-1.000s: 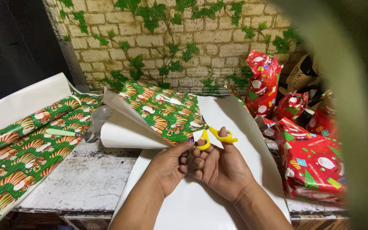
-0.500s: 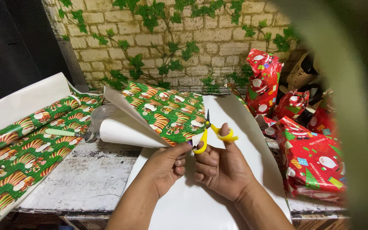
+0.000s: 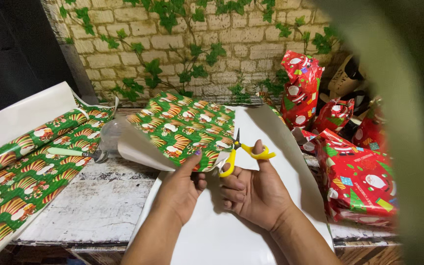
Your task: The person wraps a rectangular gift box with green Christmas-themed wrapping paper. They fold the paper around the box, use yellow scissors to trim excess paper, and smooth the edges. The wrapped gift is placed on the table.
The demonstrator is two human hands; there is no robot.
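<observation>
Green patterned wrapping paper [image 3: 182,125] (white underside)

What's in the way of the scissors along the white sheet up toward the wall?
Nothing visible. The yellow-handled scissors in the right hand point up the bare white sheet. The left hand holds the green patterned flap off to the side.

1. The wrapping paper [image 3: 182,125], green with striped festive prints and plain white on its back, lies printed side down on the table; I lift its left flap, folded over so the print shows.
2. The yellow-handled scissors [image 3: 239,149] point away from me, blades open at the paper's cut edge.
</observation>
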